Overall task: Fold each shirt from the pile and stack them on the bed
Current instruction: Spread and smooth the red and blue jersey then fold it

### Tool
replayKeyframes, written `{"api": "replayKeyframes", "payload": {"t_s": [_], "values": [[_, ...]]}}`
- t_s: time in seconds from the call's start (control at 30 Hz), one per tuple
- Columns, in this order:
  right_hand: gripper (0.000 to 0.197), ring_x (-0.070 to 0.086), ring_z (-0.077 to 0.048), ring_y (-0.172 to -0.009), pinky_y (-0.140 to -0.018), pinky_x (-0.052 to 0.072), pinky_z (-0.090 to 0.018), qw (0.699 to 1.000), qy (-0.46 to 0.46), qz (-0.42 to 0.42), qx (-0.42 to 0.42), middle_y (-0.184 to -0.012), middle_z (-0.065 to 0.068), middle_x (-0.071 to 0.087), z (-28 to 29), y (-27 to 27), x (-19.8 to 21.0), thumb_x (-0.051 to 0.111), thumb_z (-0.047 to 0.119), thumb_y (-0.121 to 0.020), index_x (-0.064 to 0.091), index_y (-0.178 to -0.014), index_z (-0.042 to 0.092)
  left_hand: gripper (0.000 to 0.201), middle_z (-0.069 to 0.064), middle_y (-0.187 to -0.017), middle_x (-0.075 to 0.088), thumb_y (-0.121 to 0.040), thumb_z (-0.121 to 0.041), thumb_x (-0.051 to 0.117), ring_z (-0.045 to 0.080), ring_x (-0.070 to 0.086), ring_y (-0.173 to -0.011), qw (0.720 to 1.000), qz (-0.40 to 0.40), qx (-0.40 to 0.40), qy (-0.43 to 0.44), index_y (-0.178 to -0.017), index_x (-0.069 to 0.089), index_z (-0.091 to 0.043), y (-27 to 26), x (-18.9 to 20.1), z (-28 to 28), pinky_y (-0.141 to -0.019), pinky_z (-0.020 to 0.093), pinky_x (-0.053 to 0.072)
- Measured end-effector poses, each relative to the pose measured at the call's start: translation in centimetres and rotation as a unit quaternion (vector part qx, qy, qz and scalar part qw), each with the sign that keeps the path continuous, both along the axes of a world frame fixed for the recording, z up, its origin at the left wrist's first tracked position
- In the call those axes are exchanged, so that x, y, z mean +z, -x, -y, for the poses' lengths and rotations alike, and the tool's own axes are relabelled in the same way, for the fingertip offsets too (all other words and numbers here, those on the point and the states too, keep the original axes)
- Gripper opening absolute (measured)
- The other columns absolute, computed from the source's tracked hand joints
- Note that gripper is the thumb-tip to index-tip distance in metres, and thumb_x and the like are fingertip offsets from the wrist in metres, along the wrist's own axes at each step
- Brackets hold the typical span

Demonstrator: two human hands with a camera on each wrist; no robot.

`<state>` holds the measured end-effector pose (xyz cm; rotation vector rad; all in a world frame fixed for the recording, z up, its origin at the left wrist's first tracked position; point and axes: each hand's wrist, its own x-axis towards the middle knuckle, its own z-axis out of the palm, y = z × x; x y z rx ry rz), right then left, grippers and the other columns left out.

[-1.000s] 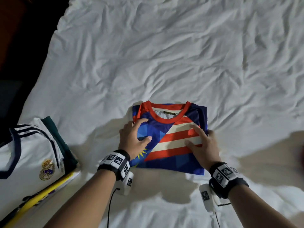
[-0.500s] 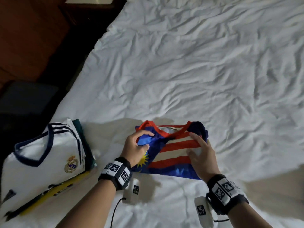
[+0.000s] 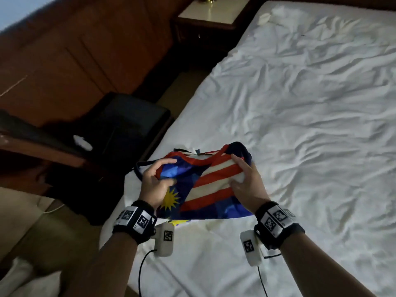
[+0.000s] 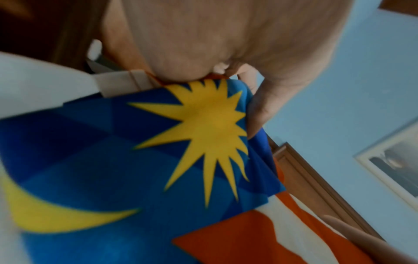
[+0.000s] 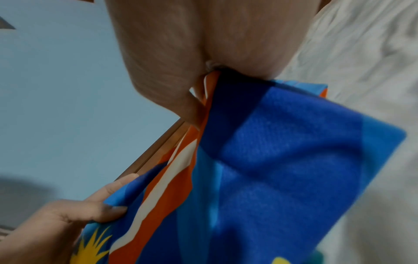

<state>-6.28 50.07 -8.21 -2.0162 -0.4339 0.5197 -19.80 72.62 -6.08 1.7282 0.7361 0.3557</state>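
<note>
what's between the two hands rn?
Head view: only the folded flag jersey spans from left hand to right hand; each grips one side.

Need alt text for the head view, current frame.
Both hands, left hand and right hand, grip a folded blue, red and white striped jersey with a yellow star, lifted over the left edge of a rumpled white bed. A dark chair stands beside it.

folded shirt (image 3: 205, 185) between both hands, over bed (image 3: 310, 125), nightstand (image 3: 211, 12) behind
</note>
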Motion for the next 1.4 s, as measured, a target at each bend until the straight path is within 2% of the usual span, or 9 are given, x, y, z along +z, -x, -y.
{"api": "replayKeyframes", "payload": {"t_s": [0.17,0.33,0.5,0.77,0.9,1.03,1.13,1.27,1.4], "values": [[0.074,0.046,-0.014,-0.122,-0.081,0.045,-0.007,0.998,0.014,-0.010,0.065,-0.134,0.000,0.042,-9.8,1.0,-0.2,0.056,-0.005,-0.087,0.046,-0.151,0.029,0.059,0.006,-0.117,0.072,-0.070,0.023,0.071,0.021,0.068,-0.108,0.997,-0.016,0.073,0.019,-0.117,0.069,-0.013,4.7,-2.1,-8.8,-0.094,0.032,0.053],[0.104,0.063,-0.027,-0.108,-0.095,0.054,-0.041,0.988,0.075,-0.122,0.053,-0.128,-0.004,0.062,-12.2,1.6,-5.6,0.081,0.015,-0.084,0.014,-0.162,0.032,0.066,0.011,-0.112,0.062,-0.080,0.023,0.068,0.017,0.062,-0.087,0.975,-0.084,0.175,0.106,-0.129,0.043,-0.013,7.4,-7.7,-10.9,-0.066,0.009,0.049],[0.102,0.061,-0.029,-0.111,-0.099,0.049,-0.046,0.985,0.111,-0.130,-0.022,-0.106,0.008,0.060,-10.5,3.1,-8.0,0.085,0.030,-0.082,0.019,-0.159,0.028,0.084,-0.001,-0.114,0.067,-0.082,-0.005,0.081,0.019,0.067,-0.103,0.963,-0.117,0.194,0.147,-0.146,0.030,-0.023,9.3,-10.2,-9.7,-0.095,0.036,0.052],[0.083,0.065,-0.029,-0.105,-0.091,0.053,-0.041,0.991,0.100,-0.087,-0.004,-0.113,-0.004,0.065,-11.0,3.9,-8.5,0.078,0.007,-0.083,0.035,-0.148,0.035,0.089,-0.004,-0.106,0.068,-0.082,0.008,0.067,0.023,0.070,-0.101,0.959,-0.140,0.221,0.106,-0.145,0.026,-0.039,11.0,-11.4,-9.0,-0.097,0.048,0.057],[0.089,0.054,-0.039,-0.122,-0.097,0.044,-0.040,0.981,0.183,-0.051,0.026,-0.132,-0.015,0.057,-11.2,4.5,-7.7,0.076,0.013,-0.083,0.025,-0.155,0.023,0.096,0.010,-0.123,0.066,-0.080,0.003,0.070,0.032,0.065,-0.114,0.969,-0.170,0.174,0.047,-0.153,0.018,-0.032,11.0,-10.6,-8.3,-0.098,0.044,0.054],[0.085,0.014,-0.034,-0.153,-0.121,0.018,-0.050,0.931,0.276,0.212,0.107,-0.167,-0.011,0.013,-13.2,6.6,-5.3,0.056,0.044,-0.095,0.009,-0.162,0.023,0.107,0.022,-0.154,0.030,-0.079,-0.027,0.078,0.039,0.032,-0.142,0.934,-0.243,0.074,-0.251,-0.162,0.011,-0.018,9.4,-8.1,-7.7,-0.113,0.045,0.034],[0.064,-0.009,-0.026,-0.157,-0.127,-0.002,-0.047,0.882,0.235,0.300,0.276,-0.170,-0.004,-0.008,-14.3,8.2,-6.9,0.022,0.053,-0.106,0.008,-0.163,0.028,0.083,0.020,-0.170,0.003,-0.100,-0.059,0.040,0.037,0.000,-0.158,0.885,-0.238,-0.084,-0.392,-0.164,0.008,-0.016,9.0,-10.5,-6.5,-0.126,0.058,0.007],[0.069,-0.005,-0.025,-0.158,-0.126,0.004,-0.051,0.846,0.291,0.291,0.339,-0.171,-0.005,-0.001,-12.1,8.2,-10.9,0.002,0.059,-0.103,0.012,-0.164,0.027,0.086,0.017,-0.171,0.001,-0.101,-0.069,-0.002,0.031,-0.004,-0.159,0.837,-0.314,-0.197,-0.402,-0.164,0.004,-0.012,11.4,-14.3,-6.5,-0.124,0.061,0.010],[0.068,0.005,-0.027,-0.158,-0.125,0.009,-0.054,0.864,0.339,0.261,0.266,-0.171,-0.006,0.008,-11.0,8.2,-11.0,0.007,0.056,-0.104,0.019,-0.163,0.023,0.085,0.014,-0.171,0.007,-0.100,-0.066,-0.006,0.029,-0.002,-0.159,0.840,-0.343,-0.175,-0.382,-0.164,0.006,-0.012,12.1,-13.7,-7.2,-0.124,0.062,0.004]]}}
